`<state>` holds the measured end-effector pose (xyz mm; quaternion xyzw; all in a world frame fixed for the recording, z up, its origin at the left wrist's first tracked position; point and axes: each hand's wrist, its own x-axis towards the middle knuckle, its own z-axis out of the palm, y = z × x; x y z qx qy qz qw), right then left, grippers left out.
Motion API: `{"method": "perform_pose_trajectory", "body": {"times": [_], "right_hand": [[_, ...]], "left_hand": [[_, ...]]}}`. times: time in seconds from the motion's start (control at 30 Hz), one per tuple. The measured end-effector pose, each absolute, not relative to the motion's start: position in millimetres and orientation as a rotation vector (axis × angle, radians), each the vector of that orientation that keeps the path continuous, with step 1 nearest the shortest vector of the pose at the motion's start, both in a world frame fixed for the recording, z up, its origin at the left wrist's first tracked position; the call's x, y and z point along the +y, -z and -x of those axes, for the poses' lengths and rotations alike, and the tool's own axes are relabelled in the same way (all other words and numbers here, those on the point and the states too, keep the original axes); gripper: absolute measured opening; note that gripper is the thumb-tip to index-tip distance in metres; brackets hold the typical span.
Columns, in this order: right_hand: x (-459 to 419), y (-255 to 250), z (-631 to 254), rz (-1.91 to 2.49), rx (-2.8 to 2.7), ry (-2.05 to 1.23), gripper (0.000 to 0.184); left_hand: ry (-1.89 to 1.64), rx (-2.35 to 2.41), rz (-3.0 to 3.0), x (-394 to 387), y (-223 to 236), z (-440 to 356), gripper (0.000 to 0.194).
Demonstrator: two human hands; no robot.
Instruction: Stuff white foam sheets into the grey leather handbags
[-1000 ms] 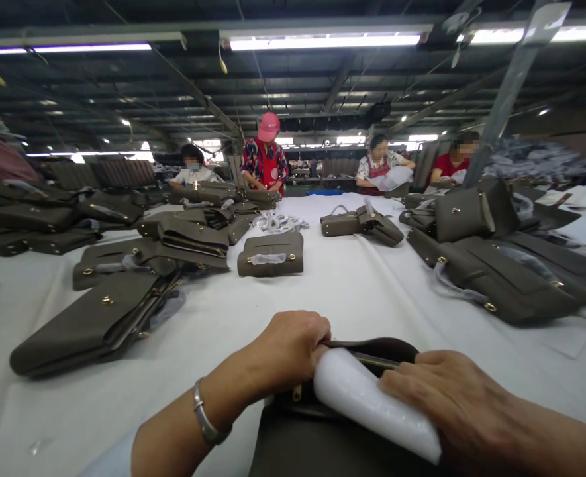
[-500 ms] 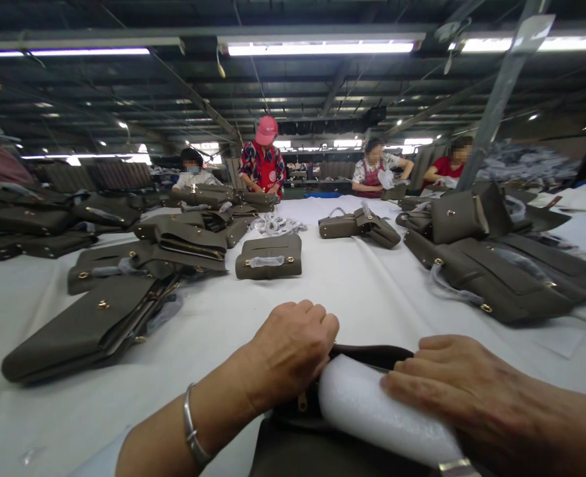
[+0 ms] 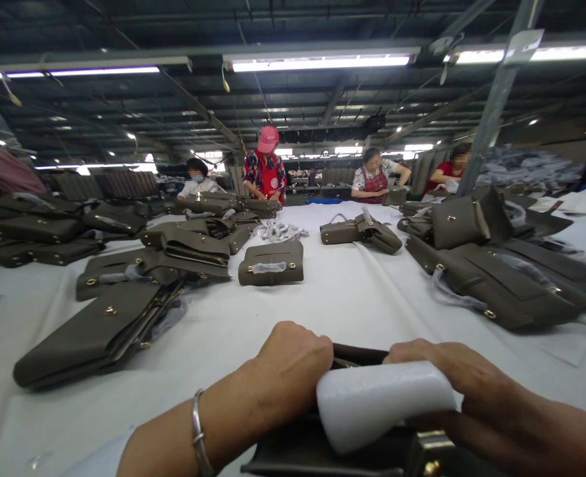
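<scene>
A dark olive handbag (image 3: 317, 450) lies at the near edge with its mouth pulled apart. My left hand (image 3: 290, 364) is closed on its rim, knuckles up. Across from it, my right hand (image 3: 464, 374) has its fingers curled over the far rim; its thumb side is partly hidden. Between my hands a bent piece of white foam padding (image 3: 382, 397) sticks out of the opening, touching my right hand. A gold clasp (image 3: 432, 454) shows on the bag's front, below the foam. The bag's inside is mostly hidden.
A white-covered table (image 3: 322, 305) carries more olive handbags, such as a small one (image 3: 271, 264), a large one (image 3: 98, 331) at left and a stack (image 3: 501, 278) at right. White wrapped handles (image 3: 279, 230) lie mid-table. Several co-workers, one in a pink cap (image 3: 267, 139), stand at the far side.
The foam has swung up and bends more level across the opening. My right hand has moved from on top of the foam to behind it, at the far rim. My left hand is slightly lower.
</scene>
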<state>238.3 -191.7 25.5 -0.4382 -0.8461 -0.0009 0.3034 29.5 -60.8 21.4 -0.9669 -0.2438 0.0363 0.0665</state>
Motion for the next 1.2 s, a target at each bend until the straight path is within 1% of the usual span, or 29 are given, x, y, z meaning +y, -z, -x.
{"method": "perform_pose_trajectory", "body": {"times": [0.07,0.1,0.17,0.23,0.33,0.37,0.43,0.53,0.67,0.73,0.8,0.87,0.93,1.0,1.1,1.13,1.2], "right_hand": [[-188,-17,-237,1.123,-2.172,0.036,0.021],[-187,-11,-237,1.130,-2.151,0.070,0.020],[-184,3,-240,1.184,-2.109,0.122,0.024],[-183,17,-243,1.265,-2.058,0.092,0.027],[-182,28,-244,1.328,-1.985,0.018,0.025],[-182,29,-244,1.329,-1.969,0.013,0.025],[-182,27,-242,1.289,-1.997,-0.016,0.025],[-182,21,-240,1.279,-2.136,-0.075,0.026],[-182,6,-237,1.479,-2.289,-0.141,0.031],[-182,-6,-234,1.535,-2.338,-0.241,0.027],[-179,-20,-229,1.648,-2.369,-0.281,0.018],[-171,-33,-221,1.790,-2.438,-0.193,0.011],[-157,-38,-212,1.821,-2.575,-0.038,0.009],[-139,-32,-204,1.663,-2.751,0.060,0.008],[-115,-8,-196,1.308,-2.906,0.132,0.008],[-109,1,-194,1.261,-2.921,0.163,0.010],[-104,14,-194,1.299,-2.907,0.252,0.015]], "left_hand": [[-0.057,-0.854,2.914,-62,-18,-27,0.017],[-0.036,-0.888,2.914,-63,-17,-25,0.018],[-0.019,-0.921,2.935,-63,-17,-23,0.017],[-0.018,-0.921,2.975,-62,-19,-23,0.017],[0.000,-0.876,3.044,-59,-21,-25,0.025],[0.009,-0.855,3.060,-57,-21,-25,0.023],[0.014,-0.833,3.072,-56,-20,-26,0.016],[0.003,-0.884,2.992,-57,-18,-24,0.020],[0.019,-0.921,2.884,-61,-15,-23,0.021],[0.042,-0.937,2.852,-64,-15,-24,0.022],[0.072,-0.948,2.826,-65,-13,-25,0.022],[0.103,-0.918,2.830,-65,-11,-25,0.021],[0.132,-0.869,2.845,-65,-9,-24,0.020],[0.173,-0.840,2.865,-63,-5,-21,0.019],[0.257,-0.845,2.921,-61,2,-17,0.017],[0.296,-0.841,2.946,-60,5,-17,0.016],[0.389,-0.844,2.986,-59,9,-16,0.016]]}}
